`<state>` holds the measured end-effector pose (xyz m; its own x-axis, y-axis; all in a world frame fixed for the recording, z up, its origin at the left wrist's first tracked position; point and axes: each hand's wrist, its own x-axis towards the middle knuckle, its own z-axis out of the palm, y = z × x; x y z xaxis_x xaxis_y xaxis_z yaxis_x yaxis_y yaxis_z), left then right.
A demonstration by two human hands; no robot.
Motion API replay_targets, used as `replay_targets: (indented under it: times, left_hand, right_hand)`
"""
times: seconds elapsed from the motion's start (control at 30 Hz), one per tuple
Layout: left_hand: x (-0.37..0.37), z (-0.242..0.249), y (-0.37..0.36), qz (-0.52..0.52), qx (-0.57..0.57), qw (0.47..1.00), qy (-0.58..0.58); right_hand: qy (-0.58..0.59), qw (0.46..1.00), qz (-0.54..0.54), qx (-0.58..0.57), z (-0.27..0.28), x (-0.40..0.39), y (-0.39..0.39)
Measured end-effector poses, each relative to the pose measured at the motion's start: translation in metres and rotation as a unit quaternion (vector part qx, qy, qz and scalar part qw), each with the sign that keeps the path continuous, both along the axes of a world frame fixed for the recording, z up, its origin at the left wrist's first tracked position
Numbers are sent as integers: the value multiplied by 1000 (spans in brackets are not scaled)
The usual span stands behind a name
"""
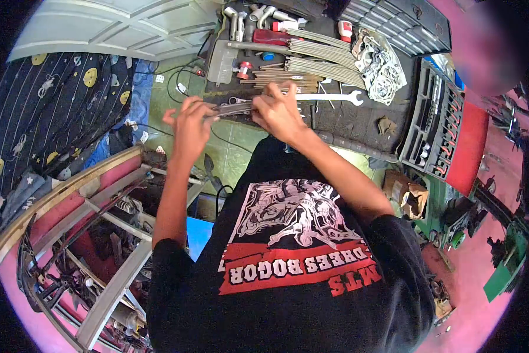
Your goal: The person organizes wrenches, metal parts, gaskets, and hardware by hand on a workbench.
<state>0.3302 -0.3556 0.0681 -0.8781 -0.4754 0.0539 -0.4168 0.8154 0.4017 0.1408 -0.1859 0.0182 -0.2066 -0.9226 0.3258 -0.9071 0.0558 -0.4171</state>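
Observation:
Between my hands, just over the near edge of the workbench, is a small bundle of metal wrenches (pixel 234 109), partly hidden by the fingers. My left hand (pixel 189 122) pinches its left end, with some fingers spread away. The fingers of my right hand (pixel 278 112) are curled around the right end. Beside my right hand, a large open-ended wrench (pixel 332 97) lies on the bench, its jaw pointing right. Thin brown rods (pixel 282 77) lie just beyond my right hand. A ring end (pixel 234 100) shows behind the bundle.
The dark workbench (pixel 358 126) carries bundles of pale rods (pixel 320 50), a bag of gaskets (pixel 379 67) and a clear plastic tray (pixel 222 63). An open red socket case (pixel 467 141) stands at right. A wooden-edged rack of parts (pixel 114 259) is at lower left. Cables (pixel 229 141) hang at left.

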Motion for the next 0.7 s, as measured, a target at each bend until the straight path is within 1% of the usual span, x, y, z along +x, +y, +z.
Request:
replay_targets:
  times: [0.07,0.13,0.2,0.23,0.27,0.33,0.37,0.47,0.57,0.6,0.67,0.7]
  left_hand:
    - [-14,-5,20,-7,-13,1000,8]
    - [-30,-16,43,-18,-23,999,18]
    - [-49,-35,63,-45,-3,998,51]
    - [-60,-45,75,-65,1,995,79]
    - [-70,-54,89,-72,3,994,80]
    - [-92,-70,118,-87,42,990,104]
    - [-103,-77,128,-98,46,989,98]
    - [-130,-95,154,-115,59,986,105]
    - [-145,-109,171,-94,84,985,118]
    - [-148,-115,175,-96,86,985,118]
    - [-145,-125,180,-104,82,987,95]
    - [-143,-129,184,-89,81,988,101]
  right_hand:
    - [24,999,-17,36,0,-12,22]
    - [21,999,-24,36,-3,-26,49]
    - [30,997,-33,62,-4,-43,78]
    - [38,994,-49,95,-3,-51,93]
    - [26,993,-81,81,-15,-56,108]
    - [29,988,-108,104,-18,-72,136]
    - [27,987,-129,95,-29,-79,148]
    - [25,977,-159,142,-35,-96,176]
    - [37,979,-163,114,-52,-108,195]
    - [37,979,-165,116,-51,-111,201]
    - [42,978,-185,84,-48,-114,215]
    - [64,968,-233,73,-43,-117,226]
